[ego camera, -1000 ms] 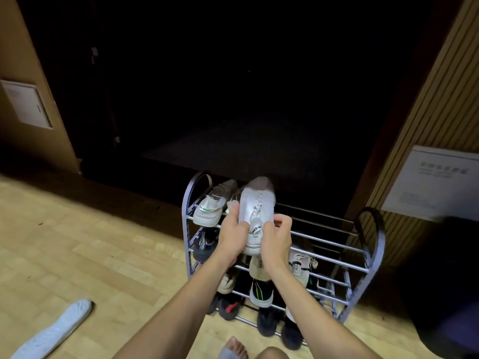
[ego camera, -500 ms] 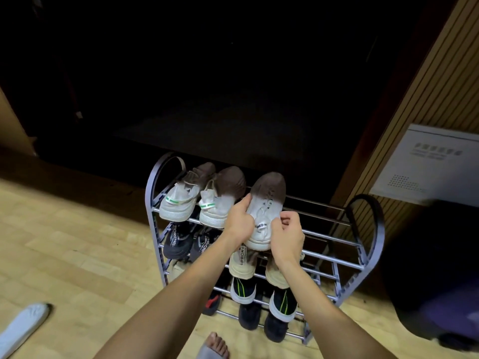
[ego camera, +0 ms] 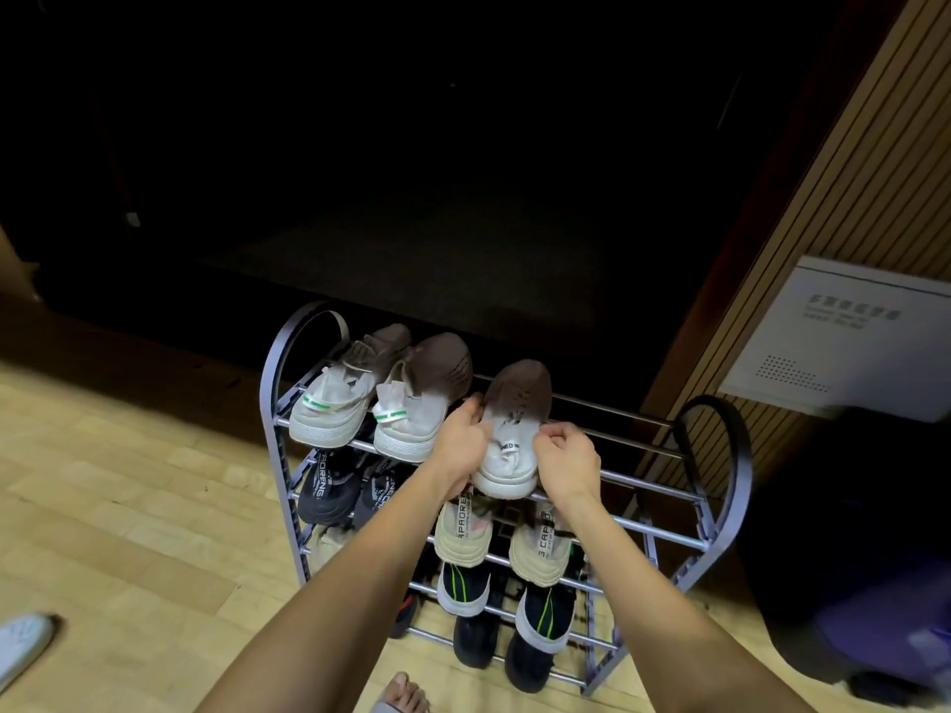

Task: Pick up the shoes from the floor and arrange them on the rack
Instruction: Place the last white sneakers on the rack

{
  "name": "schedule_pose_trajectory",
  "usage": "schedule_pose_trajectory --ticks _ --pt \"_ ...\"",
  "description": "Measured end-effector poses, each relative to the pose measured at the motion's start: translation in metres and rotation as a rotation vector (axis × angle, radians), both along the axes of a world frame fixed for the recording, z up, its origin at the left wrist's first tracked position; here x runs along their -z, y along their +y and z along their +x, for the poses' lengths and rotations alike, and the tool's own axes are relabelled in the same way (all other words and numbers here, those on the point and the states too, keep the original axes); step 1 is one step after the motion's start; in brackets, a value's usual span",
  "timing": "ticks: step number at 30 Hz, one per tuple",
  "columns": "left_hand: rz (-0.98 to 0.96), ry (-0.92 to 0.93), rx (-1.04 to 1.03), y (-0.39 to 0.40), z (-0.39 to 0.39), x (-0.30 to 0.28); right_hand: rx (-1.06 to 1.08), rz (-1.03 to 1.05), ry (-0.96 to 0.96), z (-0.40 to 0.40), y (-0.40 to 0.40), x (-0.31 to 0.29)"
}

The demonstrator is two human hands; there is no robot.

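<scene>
A white sneaker with a brown toe (ego camera: 514, 429) lies on the top tier of the grey metal shoe rack (ego camera: 715, 501), toe pointing away. My left hand (ego camera: 458, 445) grips its left side and my right hand (ego camera: 563, 458) pinches its right side near the heel. Two matching white-and-brown sneakers (ego camera: 381, 398) sit to its left on the same tier. Dark sneakers (ego camera: 334, 486) and beige ones (ego camera: 463, 527) fill the lower tiers. A white shoe (ego camera: 23, 640) lies on the floor at the far left.
The rack stands on a wooden floor (ego camera: 128, 506) before a dark opening. A slatted wall with a white panel (ego camera: 844, 337) rises on the right, and a dark bulky object (ego camera: 875, 558) sits beside the rack. My bare toes (ego camera: 404, 694) show at the bottom.
Both hands lowered the white sneaker from the air onto the top tier, right of the pair. The view shifted right, so the floor shoe slid toward the left edge.
</scene>
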State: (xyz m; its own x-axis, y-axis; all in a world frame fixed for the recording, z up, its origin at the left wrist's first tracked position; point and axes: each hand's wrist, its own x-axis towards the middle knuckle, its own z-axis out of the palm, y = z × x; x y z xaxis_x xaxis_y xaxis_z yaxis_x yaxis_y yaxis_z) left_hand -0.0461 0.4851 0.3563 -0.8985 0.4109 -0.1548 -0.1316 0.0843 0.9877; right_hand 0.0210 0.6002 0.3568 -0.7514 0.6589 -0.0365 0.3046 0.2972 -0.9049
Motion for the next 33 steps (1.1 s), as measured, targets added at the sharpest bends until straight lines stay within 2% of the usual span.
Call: schedule_pose_trajectory --ticks 4,6,11,14,20,24,28,33 --pt "0.044 -0.060 0.043 0.001 0.005 -0.016 -0.055 -0.047 -0.065 -0.001 0.004 -0.009" --pt "0.023 -0.064 0.065 0.001 0.008 -0.022 -0.092 -0.006 -0.112 0.001 -0.001 -0.015" --pt "-0.102 0.087 0.032 -0.026 0.026 -0.057 -0.101 0.117 -0.069 0.016 -0.019 -0.051" --pt "-0.079 0.171 -0.056 -0.061 0.033 -0.082 -0.128 0.131 -0.004 0.027 -0.036 -0.086" --pt "0.045 0.293 -0.284 -0.160 0.061 -0.142 -0.213 0.167 0.144 0.053 -0.092 -0.165" --pt "0.007 0.324 -0.346 -0.238 0.096 -0.170 -0.327 0.101 0.208 0.062 -0.143 -0.202" --pt "-0.072 0.336 -0.464 -0.333 0.135 -0.166 -0.537 0.013 0.135 0.071 -0.223 -0.200" --pt "-0.110 0.252 -0.588 -0.432 0.160 -0.135 -0.761 -0.005 0.046 0.061 -0.328 -0.158"
